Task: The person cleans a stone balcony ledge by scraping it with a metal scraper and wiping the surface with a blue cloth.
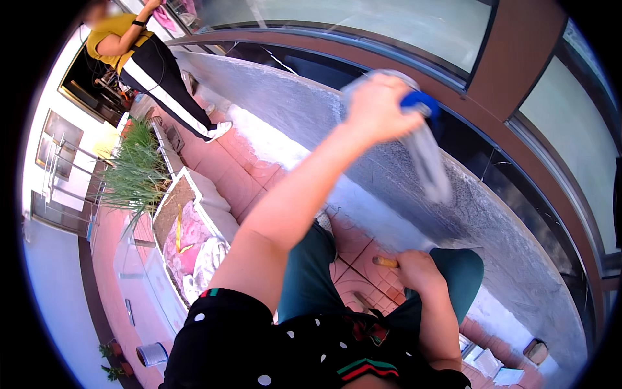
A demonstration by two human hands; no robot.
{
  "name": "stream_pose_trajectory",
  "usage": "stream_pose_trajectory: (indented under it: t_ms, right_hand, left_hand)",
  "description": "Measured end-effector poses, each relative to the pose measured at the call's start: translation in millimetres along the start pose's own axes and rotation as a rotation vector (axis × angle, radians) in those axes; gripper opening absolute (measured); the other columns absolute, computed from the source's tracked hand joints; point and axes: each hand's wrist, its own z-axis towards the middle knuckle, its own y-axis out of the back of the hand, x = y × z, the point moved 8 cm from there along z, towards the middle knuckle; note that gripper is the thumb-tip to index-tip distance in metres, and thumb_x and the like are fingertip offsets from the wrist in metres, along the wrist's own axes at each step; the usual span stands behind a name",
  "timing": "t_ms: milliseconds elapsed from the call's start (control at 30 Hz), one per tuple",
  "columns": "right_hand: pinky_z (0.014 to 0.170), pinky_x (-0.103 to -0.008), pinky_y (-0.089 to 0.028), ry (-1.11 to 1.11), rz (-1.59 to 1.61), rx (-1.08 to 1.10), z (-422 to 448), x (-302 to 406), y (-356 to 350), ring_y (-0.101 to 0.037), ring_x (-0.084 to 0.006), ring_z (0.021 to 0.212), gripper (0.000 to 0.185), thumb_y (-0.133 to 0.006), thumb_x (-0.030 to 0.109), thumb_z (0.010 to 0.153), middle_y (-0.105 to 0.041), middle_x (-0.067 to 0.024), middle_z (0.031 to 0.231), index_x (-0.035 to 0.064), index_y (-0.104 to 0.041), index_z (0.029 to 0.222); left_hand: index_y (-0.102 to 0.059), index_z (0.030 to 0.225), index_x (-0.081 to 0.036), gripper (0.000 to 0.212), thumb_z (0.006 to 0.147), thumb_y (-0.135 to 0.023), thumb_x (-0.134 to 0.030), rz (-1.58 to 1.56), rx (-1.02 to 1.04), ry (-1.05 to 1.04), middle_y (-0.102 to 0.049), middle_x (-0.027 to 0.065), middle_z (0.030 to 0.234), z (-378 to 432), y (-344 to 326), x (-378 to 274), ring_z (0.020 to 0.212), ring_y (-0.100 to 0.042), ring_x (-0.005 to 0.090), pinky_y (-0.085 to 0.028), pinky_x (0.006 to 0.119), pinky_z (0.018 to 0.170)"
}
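Note:
My left hand (374, 107) is raised at the top of a low grey plastered wall (388, 165). It is blurred, with its fingers around a grey-white cloth (432, 170) that has a bright blue part (422, 102). One end of the cloth hangs down against the wall's face. Lower down, my right hand (420, 272) rests by my right knee, closed around a short wooden handle (385, 261). Only the handle's end sticks out of the fist; the rest is hidden. On the floor tiles between my legs lies a narrow flat thing (363, 302), partly covered by my shirt.
Brown-framed windows (525, 63) stand above the wall. A white foam planter (214, 199) holds soil, a white cloth (206, 262) and green plants (136, 170) beyond. A person (146, 63) stands farther off. White papers (486, 364) and a stone (537, 351) lie lower right.

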Motion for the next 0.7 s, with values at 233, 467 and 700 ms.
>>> stream_pose_trajectory:
  t_ms: [233, 467, 700]
  right_hand:
    - [0.078, -0.0461, -0.05, 0.027, 0.038, 0.016, -5, 5, 7, -0.063, -0.0377, 0.088, 0.016, -0.053, 0.006, 0.077, -0.067, -0.0187, 0.087, 0.0049, -0.067, 0.085]
    - [0.077, -0.0455, -0.05, 0.045, 0.052, -0.025, -17, 8, 8, -0.063, -0.0359, 0.09, 0.017, -0.054, 0.008, 0.079, -0.067, -0.0172, 0.09, 0.0076, -0.068, 0.087]
    - [0.08, -0.0435, -0.051, 0.074, 0.0, 0.001, -8, 18, 5, -0.064, -0.0343, 0.095, 0.02, -0.055, 0.005, 0.078, -0.067, -0.0156, 0.095, 0.0086, -0.069, 0.091]
  left_hand:
    - [-0.068, 0.105, -0.008, 0.052, 0.075, -0.063, -0.05, 0.275, 0.001, 0.437, -0.065, 0.0184, 0.109, 15, 70, 192, 0.106, -0.06, 0.0331, -0.046, 0.04, 0.091]
    - [-0.069, 0.104, -0.006, 0.054, 0.075, -0.063, -0.051, 0.289, 0.027, 0.317, -0.066, 0.0195, 0.103, 12, 53, 159, 0.101, -0.061, 0.0351, -0.048, 0.041, 0.089]
    - [-0.068, 0.099, -0.005, 0.045, 0.075, -0.066, -0.043, 0.058, 0.015, -0.057, -0.066, 0.0144, 0.104, -9, -6, -16, 0.102, -0.059, 0.0317, -0.047, 0.041, 0.089]
